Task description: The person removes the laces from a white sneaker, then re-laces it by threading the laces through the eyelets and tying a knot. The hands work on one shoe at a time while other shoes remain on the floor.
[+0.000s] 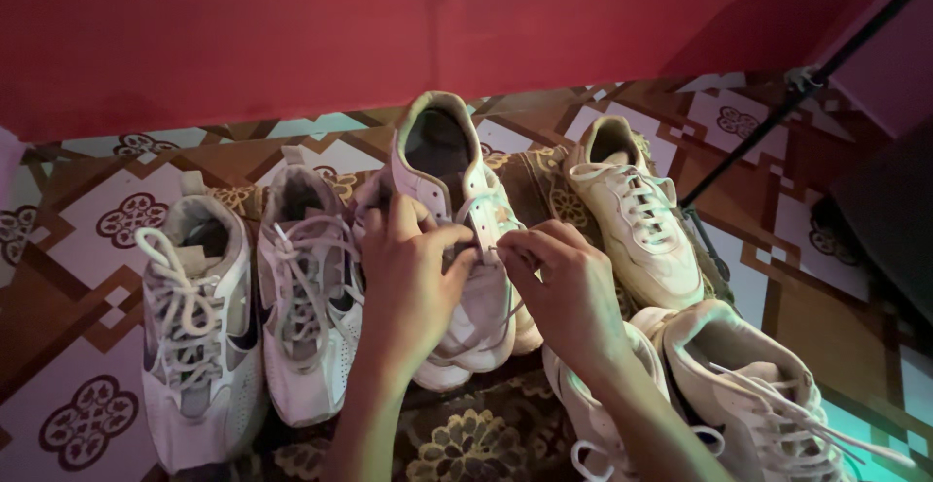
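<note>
A white sneaker [449, 166] lies in the middle on a patterned mat, its opening facing away from me. Both hands work at its laces. My left hand [408, 283] rests over the shoe's tongue, thumb and fingers pinching a white lace [483, 239]. My right hand [564, 283] pinches the same lace from the right side, fingertips nearly touching the left hand's. The front of the shoe is partly hidden under my hands.
Two grey-white sneakers [199, 327] [306, 297] lie side by side at the left. A cream sneaker [637, 215] lies at the right, and two more white sneakers [758, 395] at the lower right. A red wall [389, 25] stands behind, and a dark pole [777, 113] slants at the right.
</note>
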